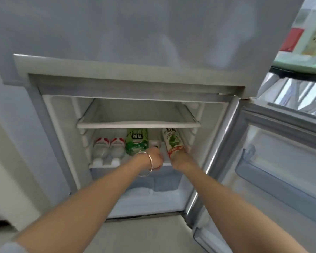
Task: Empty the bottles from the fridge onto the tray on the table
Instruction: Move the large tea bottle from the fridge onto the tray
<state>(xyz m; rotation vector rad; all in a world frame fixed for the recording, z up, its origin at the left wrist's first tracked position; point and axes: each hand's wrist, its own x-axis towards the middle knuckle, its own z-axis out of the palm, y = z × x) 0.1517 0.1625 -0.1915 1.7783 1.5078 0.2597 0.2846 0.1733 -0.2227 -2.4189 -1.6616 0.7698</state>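
White fridge (66, 143) wide open mid frame, bottles all on the lower shelf (106, 166): two clear bottles (109, 145) left, green-label bottle (136, 142) middle, red-banded bottle (171, 139) right, long axes running up-down in frame. Right hand (181, 158) wrapped round the red-banded bottle's near end, so probably first out. Left hand (156, 158) just beside it, fingers (160, 156) curled at a small white bottle (154, 143). Gripping it or not, can't tell.

A red box (291, 40) just above a green shelf (299, 64) is seen up and right of the right hand (181, 158), with white bars (289, 92) beneath.
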